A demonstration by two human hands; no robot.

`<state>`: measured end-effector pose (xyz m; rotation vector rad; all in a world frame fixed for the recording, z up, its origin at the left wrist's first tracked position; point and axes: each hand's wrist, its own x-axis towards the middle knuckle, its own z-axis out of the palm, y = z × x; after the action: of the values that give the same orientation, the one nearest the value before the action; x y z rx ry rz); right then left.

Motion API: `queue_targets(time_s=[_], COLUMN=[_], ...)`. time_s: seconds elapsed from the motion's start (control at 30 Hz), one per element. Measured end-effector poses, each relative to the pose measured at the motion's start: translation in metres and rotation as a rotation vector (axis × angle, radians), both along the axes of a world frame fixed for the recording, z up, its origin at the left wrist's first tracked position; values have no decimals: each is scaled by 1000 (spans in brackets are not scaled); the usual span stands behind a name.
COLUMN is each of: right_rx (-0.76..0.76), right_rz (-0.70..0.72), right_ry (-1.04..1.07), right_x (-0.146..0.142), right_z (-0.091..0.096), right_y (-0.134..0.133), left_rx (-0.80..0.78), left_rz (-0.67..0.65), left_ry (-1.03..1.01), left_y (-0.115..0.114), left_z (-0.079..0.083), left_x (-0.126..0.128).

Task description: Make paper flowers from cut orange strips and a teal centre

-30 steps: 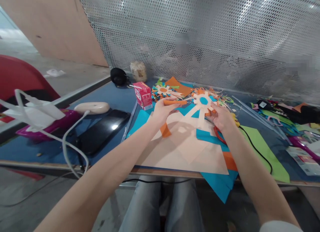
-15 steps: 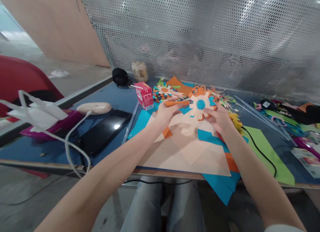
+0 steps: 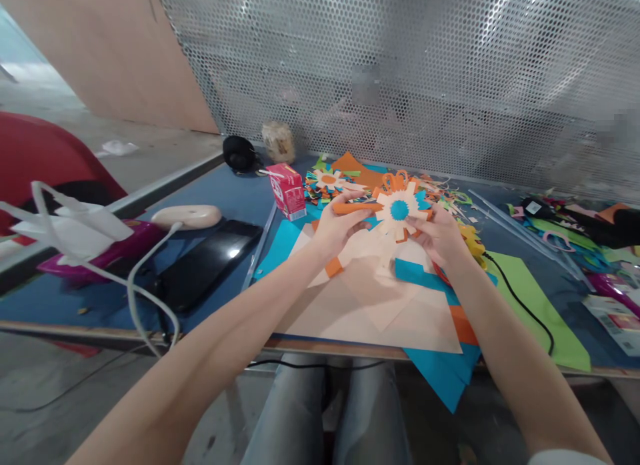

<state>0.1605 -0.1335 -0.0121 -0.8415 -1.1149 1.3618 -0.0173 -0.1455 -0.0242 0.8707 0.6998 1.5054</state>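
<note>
My right hand (image 3: pixel 439 233) pinches the right edge of a layered paper flower (image 3: pixel 385 218), which has cream petals, a round blue centre, blue tips at the right and orange loops at the top. My left hand (image 3: pixel 345 221) is closed on an orange paper strip (image 3: pixel 356 208) whose right end meets the flower's left side. Whether the strip is joined to the flower I cannot tell. Below both hands lie cream paper sheets (image 3: pixel 330 311). Under my right wrist, blue paper (image 3: pixel 420 273) and a yellow object (image 3: pixel 471 243) show in part.
Left on the blue table are a pink drink carton (image 3: pixel 287 190), a black phone (image 3: pixel 213 261) and a white corded device (image 3: pixel 186 216). Paper scraps (image 3: pixel 323 185) and another cream flower (image 3: pixel 329 179) lie behind my hands. Green paper (image 3: pixel 535 305) lies right; a perforated metal panel (image 3: pixel 320 65) stands behind.
The flower has shifted very slightly left and turned a little in my hands. Both hands keep their hold, and the things on the table stay put.
</note>
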Motion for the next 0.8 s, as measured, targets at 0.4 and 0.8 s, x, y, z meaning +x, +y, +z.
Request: queue_targets(time_s=[0.4, 0.8], right_rx=[17, 33], right_rz=[-1, -33], right_ry=[18, -2], right_x=[-1, -1], right_z=[1, -1], right_y=[-2, -1], left_rx=[1, 12], left_rz=[-37, -58], left_ry=[13, -14], left_y=[-1, 0], left_z=[0, -3], left_x=[1, 2])
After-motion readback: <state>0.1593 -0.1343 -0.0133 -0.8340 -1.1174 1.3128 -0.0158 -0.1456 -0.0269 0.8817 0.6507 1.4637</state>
